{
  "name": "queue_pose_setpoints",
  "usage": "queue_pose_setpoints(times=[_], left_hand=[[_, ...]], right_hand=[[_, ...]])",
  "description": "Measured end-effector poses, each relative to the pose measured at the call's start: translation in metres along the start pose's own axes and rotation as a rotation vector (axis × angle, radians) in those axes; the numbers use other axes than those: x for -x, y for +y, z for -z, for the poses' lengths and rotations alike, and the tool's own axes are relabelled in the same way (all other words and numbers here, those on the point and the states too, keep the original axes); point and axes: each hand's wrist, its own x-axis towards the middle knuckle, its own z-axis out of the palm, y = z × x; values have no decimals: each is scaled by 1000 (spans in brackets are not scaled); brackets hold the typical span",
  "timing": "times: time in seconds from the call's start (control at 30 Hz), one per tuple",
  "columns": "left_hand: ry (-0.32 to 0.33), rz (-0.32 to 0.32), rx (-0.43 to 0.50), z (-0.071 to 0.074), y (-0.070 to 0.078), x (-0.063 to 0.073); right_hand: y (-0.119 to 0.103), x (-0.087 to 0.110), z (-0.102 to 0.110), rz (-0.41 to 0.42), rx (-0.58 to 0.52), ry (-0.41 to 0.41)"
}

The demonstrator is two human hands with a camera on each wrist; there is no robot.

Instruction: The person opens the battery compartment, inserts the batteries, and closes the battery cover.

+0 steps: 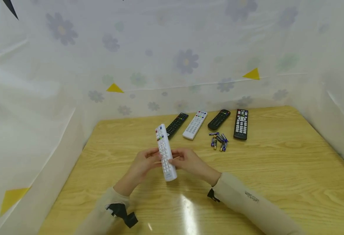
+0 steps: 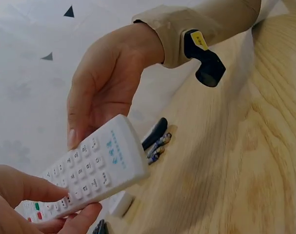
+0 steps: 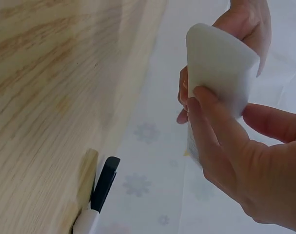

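A white remote control (image 1: 165,153) with rows of buttons is held up above the wooden table, its button side toward the head camera. My left hand (image 1: 142,164) grips it along one long side, thumb on the button face. From the other side my right hand (image 1: 190,162) grips it too, thumb at the edge of the buttons. Blue print near the end of the remote control (image 2: 91,170) shows in the left wrist view. In the right wrist view, fingers of the right hand (image 3: 250,156) lie against the plain white back of the remote control (image 3: 221,68).
At the back of the wooden table (image 1: 277,156) lie a black remote (image 1: 177,124), a second white remote (image 1: 195,125), a small black remote (image 1: 219,119) and a black remote with white buttons (image 1: 241,124). Several loose batteries (image 1: 219,141) lie near them. A flower-patterned sheet (image 1: 160,49) hangs behind.
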Motion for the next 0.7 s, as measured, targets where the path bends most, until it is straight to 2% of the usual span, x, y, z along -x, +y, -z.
queue_pose_setpoints(times=[0.13, 0.2, 0.33, 0.5, 0.6, 0.7], left_hand=[[-97, 25, -102, 16, -5, 3], [-124, 35, -154, 22, -7, 4], [-110, 66, -296, 27, -6, 6], [-99, 85, -519, 29, -6, 9], [-125, 49, -651, 30, -8, 9], [-173, 4, -721, 33, -11, 7]], right_hand=[[5, -6, -7, -40, 119, 31], [8, -10, -12, -70, 186, 47], [14, -16, -23, -111, 279, 43], [19, -19, -35, -170, 259, 10], [22, -18, -41, -182, 257, -7], [23, -18, -47, -181, 256, -23]])
